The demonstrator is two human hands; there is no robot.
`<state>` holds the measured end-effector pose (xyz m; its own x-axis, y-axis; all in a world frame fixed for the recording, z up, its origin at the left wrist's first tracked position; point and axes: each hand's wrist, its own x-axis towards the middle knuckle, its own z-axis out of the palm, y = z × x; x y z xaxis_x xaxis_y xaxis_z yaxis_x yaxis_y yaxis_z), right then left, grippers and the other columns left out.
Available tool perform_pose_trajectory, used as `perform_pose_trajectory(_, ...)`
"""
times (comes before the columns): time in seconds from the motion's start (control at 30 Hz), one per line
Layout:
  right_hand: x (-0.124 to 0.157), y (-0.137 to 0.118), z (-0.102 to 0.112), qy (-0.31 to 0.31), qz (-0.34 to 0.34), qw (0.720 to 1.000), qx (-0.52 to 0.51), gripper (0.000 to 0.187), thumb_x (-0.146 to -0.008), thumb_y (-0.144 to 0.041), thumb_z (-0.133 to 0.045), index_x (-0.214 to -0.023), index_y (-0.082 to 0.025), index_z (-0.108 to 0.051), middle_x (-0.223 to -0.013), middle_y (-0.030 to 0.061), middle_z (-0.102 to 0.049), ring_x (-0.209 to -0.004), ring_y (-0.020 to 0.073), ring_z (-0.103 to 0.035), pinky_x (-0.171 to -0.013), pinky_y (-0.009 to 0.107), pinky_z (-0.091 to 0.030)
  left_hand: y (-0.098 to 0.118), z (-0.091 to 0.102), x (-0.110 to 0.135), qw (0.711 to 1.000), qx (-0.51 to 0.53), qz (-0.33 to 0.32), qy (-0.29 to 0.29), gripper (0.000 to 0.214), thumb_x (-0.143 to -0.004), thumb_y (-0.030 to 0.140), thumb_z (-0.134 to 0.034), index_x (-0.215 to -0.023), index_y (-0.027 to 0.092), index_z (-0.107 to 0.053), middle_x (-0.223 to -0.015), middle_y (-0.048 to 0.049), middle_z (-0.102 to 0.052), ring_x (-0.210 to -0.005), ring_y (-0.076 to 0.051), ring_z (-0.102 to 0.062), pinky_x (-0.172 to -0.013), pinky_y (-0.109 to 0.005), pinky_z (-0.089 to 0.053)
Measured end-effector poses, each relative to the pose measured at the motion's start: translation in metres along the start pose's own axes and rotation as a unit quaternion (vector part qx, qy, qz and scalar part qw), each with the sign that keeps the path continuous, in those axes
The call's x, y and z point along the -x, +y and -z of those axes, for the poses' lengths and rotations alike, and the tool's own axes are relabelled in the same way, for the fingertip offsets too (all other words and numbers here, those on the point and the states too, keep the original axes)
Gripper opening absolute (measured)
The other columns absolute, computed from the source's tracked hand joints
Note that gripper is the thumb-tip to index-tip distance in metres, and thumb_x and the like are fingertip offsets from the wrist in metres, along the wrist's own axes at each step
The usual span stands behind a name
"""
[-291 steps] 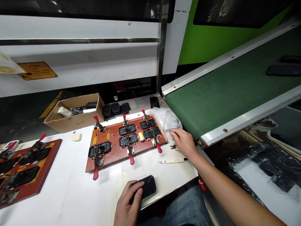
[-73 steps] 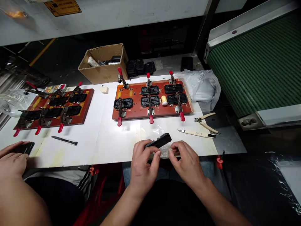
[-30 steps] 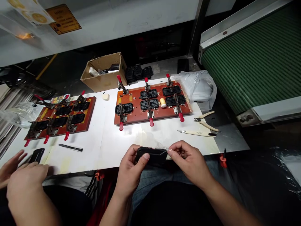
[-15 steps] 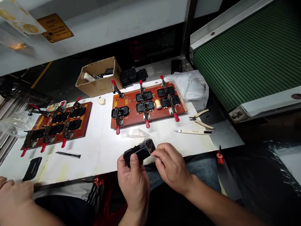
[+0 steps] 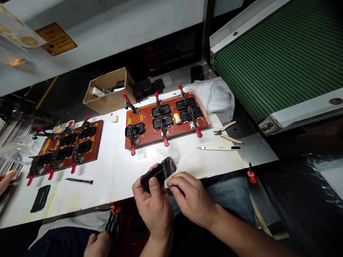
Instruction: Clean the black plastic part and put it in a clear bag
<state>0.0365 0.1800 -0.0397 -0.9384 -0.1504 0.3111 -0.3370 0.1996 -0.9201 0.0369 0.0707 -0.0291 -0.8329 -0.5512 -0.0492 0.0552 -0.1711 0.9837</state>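
Note:
My left hand (image 5: 155,205) is closed around a black rectangular plastic part (image 5: 158,173), thumb lying across its near side. Clear plastic film (image 5: 168,168) covers the part's right end. My right hand (image 5: 189,196) pinches the lower edge of that film between thumb and fingers, close beside the part. Beyond my hands lies a red-brown fixture board (image 5: 171,134) with red-handled toggle clamps and several black plastic parts in it. A cream-coloured roller-like piece (image 5: 177,118) sits among them. To the right are a cream-handled craft knife (image 5: 219,148) and nippers (image 5: 226,132).
A second fixture board (image 5: 96,142), a dark cutter (image 5: 79,181) and a black part (image 5: 40,198) lie left. A co-worker's hands (image 5: 98,244) show at lower left. Behind are a cardboard box (image 5: 104,101) and plastic bag (image 5: 214,96); a green conveyor (image 5: 268,60) rises right.
My right hand has moved slightly down and left, pulling the film across the part's end. The co-worker's hand at left has moved away from the table edge. The view has shifted slightly.

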Motion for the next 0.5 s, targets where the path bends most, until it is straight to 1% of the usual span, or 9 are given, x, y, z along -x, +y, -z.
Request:
perform_pose_trajectory(0.07, -0.001, -0.003, 0.000, -0.019, -0.012, 0.999, -0.032, 0.017, -0.098, -0.011, -0.055, -0.103, -0.021, -0.067, -0.095, 0.0046, -0.070, -0.089, 0.0198, -0.066, -0.081, 0.034, -0.055, 0.001, 0.001, 0.002, 1.000, -0.019, 0.000, -0.016, 0.017, -0.100, 0.033, -0.067, -0.114, 0.027, -0.060, -0.126, -0.0035, -0.075, -0.116, -0.019, -0.073, -0.101, -0.035, -0.059)
perform_pose_trajectory(0.1, -0.004, -0.005, 0.001, -0.020, -0.021, 0.998, -0.057, 0.015, -0.098, -0.012, -0.057, -0.102, -0.022, -0.067, -0.094, 0.0037, -0.070, -0.088, 0.0189, -0.066, -0.082, 0.033, -0.055, 0.001, 0.003, 0.002, 0.999, -0.030, -0.009, -0.036, 0.017, -0.101, 0.033, -0.066, -0.115, 0.027, -0.061, -0.132, -0.0046, -0.073, -0.121, -0.021, -0.071, -0.104, -0.037, -0.058)
perform_pose_trajectory(0.13, -0.007, -0.007, 0.004, -0.009, -0.033, 0.996, -0.082, 0.014, -0.099, -0.014, -0.058, -0.103, -0.022, -0.068, -0.095, 0.0031, -0.071, -0.089, 0.0180, -0.067, -0.083, 0.032, -0.056, 0.001, 0.005, 0.003, 0.997, -0.041, -0.019, -0.067, 0.016, -0.102, 0.033, -0.064, -0.117, 0.027, -0.062, -0.140, -0.0056, -0.070, -0.128, -0.023, -0.067, -0.108, -0.040, -0.055)
perform_pose_trajectory(0.2, -0.014, -0.011, 0.010, 0.039, -0.067, 0.991, -0.111, 0.015, -0.101, -0.017, -0.058, -0.108, -0.023, -0.070, -0.101, 0.0035, -0.071, -0.094, 0.0175, -0.069, -0.085, 0.030, -0.057, 0.002, 0.010, 0.002, 0.985, -0.074, -0.036, -0.153, 0.020, -0.104, 0.032, -0.059, -0.123, 0.027, -0.066, -0.154, -0.0067, -0.060, -0.144, -0.026, -0.055, -0.121, -0.046, -0.045)
perform_pose_trajectory(0.27, -0.019, -0.013, 0.018, 0.077, -0.090, 0.988, -0.099, 0.019, -0.102, -0.017, -0.057, -0.113, -0.023, -0.071, -0.106, 0.0049, -0.072, -0.098, 0.0180, -0.069, -0.086, 0.030, -0.057, 0.003, 0.017, -0.001, 0.963, -0.123, -0.035, -0.237, 0.028, -0.105, 0.031, -0.056, -0.131, 0.028, -0.068, -0.163, -0.0064, -0.051, -0.153, -0.027, -0.044, -0.129, -0.048, -0.034)
perform_pose_trajectory(0.33, -0.020, -0.016, 0.025, 0.064, -0.066, 0.993, -0.070, 0.023, -0.101, -0.015, -0.056, -0.114, -0.023, -0.073, -0.103, 0.0056, -0.072, -0.096, 0.0183, -0.069, -0.086, 0.031, -0.058, 0.007, 0.024, -0.007, 0.939, -0.169, -0.024, -0.299, 0.033, -0.105, 0.030, -0.056, -0.135, 0.030, -0.069, -0.167, -0.0057, -0.045, -0.154, -0.028, -0.042, -0.129, -0.048, -0.033)
perform_pose_trajectory(0.4, -0.018, -0.018, 0.032, 0.018, -0.002, 0.998, -0.055, 0.025, -0.098, -0.012, -0.057, -0.114, -0.022, -0.074, -0.099, 0.0062, -0.071, -0.091, 0.0186, -0.069, -0.085, 0.033, -0.058, 0.011, 0.029, -0.016, 0.915, -0.192, -0.013, -0.355, 0.034, -0.104, 0.028, -0.058, -0.135, 0.031, -0.070, -0.167, -0.0055, -0.045, -0.151, -0.029, -0.047, -0.126, -0.047, -0.039)
perform_pose_trajectory(0.47, -0.016, -0.019, 0.038, -0.023, 0.047, 0.996, -0.068, 0.025, -0.097, -0.011, -0.058, -0.114, -0.020, -0.074, -0.097, 0.0069, -0.071, -0.089, 0.0189, -0.069, -0.082, 0.033, -0.059, 0.015, 0.031, -0.025, 0.887, -0.208, -0.004, -0.412, 0.036, -0.103, 0.027, -0.060, -0.136, 0.033, -0.071, -0.162, -0.0058, -0.053, -0.147, -0.029, -0.052, -0.124, -0.046, -0.042)
perform_pose_trajectory(0.5, -0.015, -0.019, 0.040, -0.028, 0.047, 0.995, -0.078, 0.025, -0.098, -0.011, -0.058, -0.114, -0.021, -0.075, -0.098, 0.0069, -0.071, -0.089, 0.0187, -0.069, -0.082, 0.033, -0.059, 0.016, 0.030, -0.028, 0.876, -0.219, -0.001, -0.431, 0.036, -0.102, 0.027, -0.062, -0.136, 0.033, -0.071, -0.157, -0.0057, -0.059, -0.145, -0.028, -0.055, -0.124, -0.045, -0.043)
